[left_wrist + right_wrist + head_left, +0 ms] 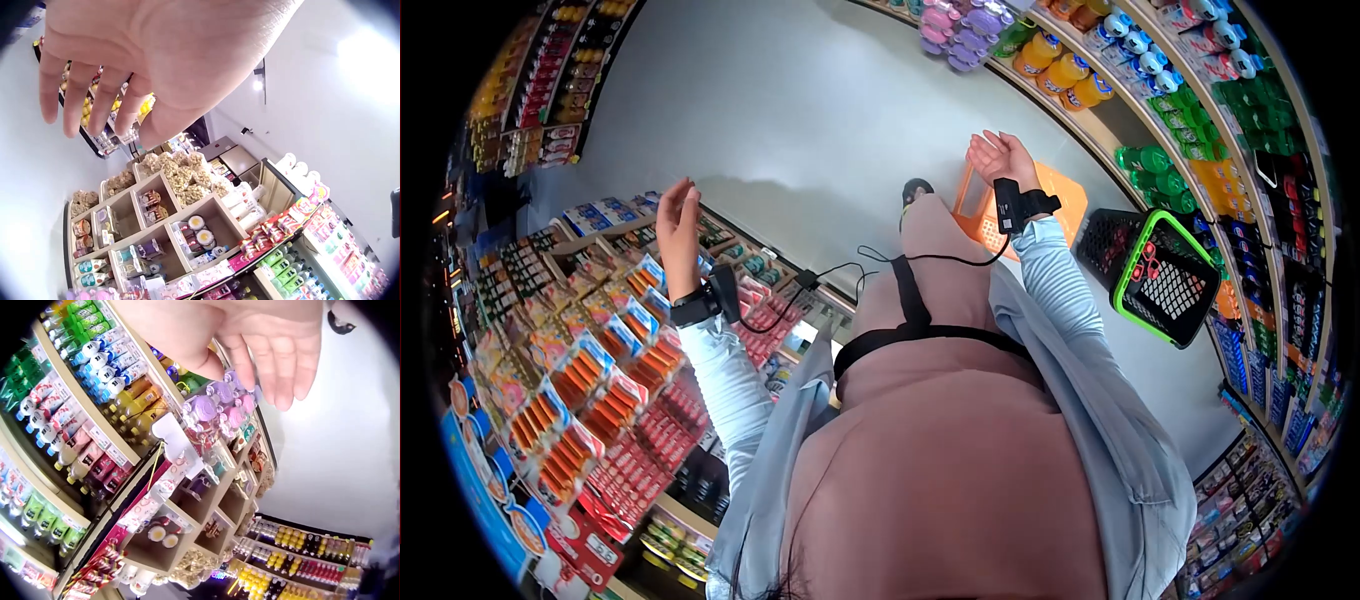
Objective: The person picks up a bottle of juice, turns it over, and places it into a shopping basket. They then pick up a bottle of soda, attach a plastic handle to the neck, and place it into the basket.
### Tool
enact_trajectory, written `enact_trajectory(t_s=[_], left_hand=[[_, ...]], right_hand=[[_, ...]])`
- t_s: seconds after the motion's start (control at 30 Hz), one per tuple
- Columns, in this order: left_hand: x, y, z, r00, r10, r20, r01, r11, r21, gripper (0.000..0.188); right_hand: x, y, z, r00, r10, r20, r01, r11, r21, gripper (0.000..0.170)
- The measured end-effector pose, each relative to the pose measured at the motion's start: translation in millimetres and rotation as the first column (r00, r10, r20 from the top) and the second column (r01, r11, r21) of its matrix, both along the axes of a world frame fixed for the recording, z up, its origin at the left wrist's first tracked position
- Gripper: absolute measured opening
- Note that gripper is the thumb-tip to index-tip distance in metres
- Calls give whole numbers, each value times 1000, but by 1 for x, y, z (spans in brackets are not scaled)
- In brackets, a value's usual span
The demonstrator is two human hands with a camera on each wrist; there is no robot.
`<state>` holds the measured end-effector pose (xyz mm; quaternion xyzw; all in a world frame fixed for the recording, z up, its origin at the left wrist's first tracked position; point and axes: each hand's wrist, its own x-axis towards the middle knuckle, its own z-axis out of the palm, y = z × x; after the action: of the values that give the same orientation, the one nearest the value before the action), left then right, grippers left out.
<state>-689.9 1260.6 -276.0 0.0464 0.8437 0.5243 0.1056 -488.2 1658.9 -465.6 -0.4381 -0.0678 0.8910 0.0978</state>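
My left hand (677, 235) is held out in the air above a shelf of packaged sausages (580, 370), its fingers fairly straight and nothing in it. In the left wrist view the palm (144, 50) fills the top, fingers extended. My right hand (1004, 158) is raised near an orange basket (1060, 200), palm showing and fingers loosely bent, holding nothing. The right wrist view shows that hand (256, 350) at the top with relaxed fingers, overlapping purple and pink bottles (219, 403) on a display behind it.
A black basket with a green rim (1118, 290) stands on the floor at right, a red item inside. Drink shelves (1190, 130) curve along the right. A cubby display (169, 225) holds snack bags and cups. A cable (840, 268) runs between my wrists.
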Motion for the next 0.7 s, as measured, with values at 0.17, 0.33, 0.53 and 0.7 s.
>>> enact_trajectory(t_s=[0.17,0.33,0.53,0.7], left_hand=[[-79,71,19,986,-164,-19,163,986,-45,36],[-138,158,14,920,-393,10,393,918,-56,34],[-180,284,1,660,-745,95,751,650,-117,34],[-185,392,-29,274,-944,184,961,277,-6,33]], right_hand=[[-23,46,19,990,-142,-7,142,989,31,32],[11,86,27,922,-387,29,384,921,66,31],[64,111,23,682,-728,67,717,684,133,29],[79,83,48,433,-896,100,883,444,155,27]])
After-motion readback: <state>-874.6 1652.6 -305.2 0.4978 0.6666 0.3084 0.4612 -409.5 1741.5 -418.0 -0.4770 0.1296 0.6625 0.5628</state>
